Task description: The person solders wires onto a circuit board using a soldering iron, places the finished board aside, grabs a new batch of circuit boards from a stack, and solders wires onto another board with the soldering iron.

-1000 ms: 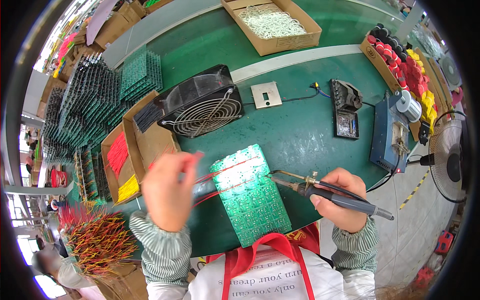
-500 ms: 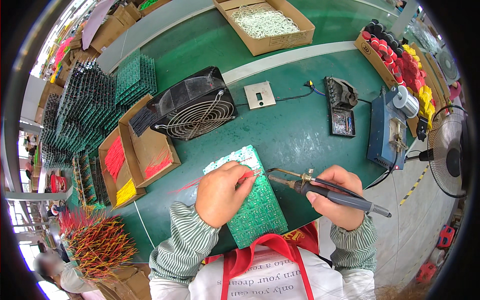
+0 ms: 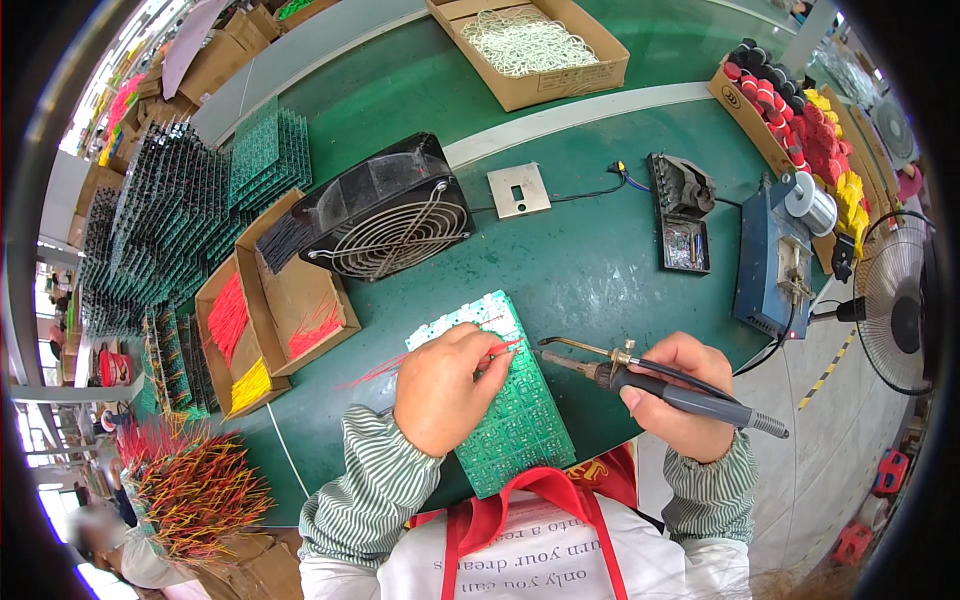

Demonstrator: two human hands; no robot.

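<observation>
It's a workshop, plainly an electronics assembly floor. The long green bench [image 3: 600,270] before me carries a green circuit board [image 3: 525,430], with a soldering iron [image 3: 685,402] held over it and a spool [image 3: 818,207] of what looks like solder on a blue unit [image 3: 768,270]. Stacked boards [image 3: 165,225] crowd the left side; open trays hold red wires [image 3: 228,315] and yellow wires [image 3: 250,388] in bulk. Cartons [image 3: 212,70] pile up behind, another person [image 3: 145,560] is over to the left, and striped tape [image 3: 830,372] marks the pale floor [image 3: 745,475]. Striped sleeves [image 3: 370,490] and a red apron [image 3: 530,478] look like workwear.
</observation>
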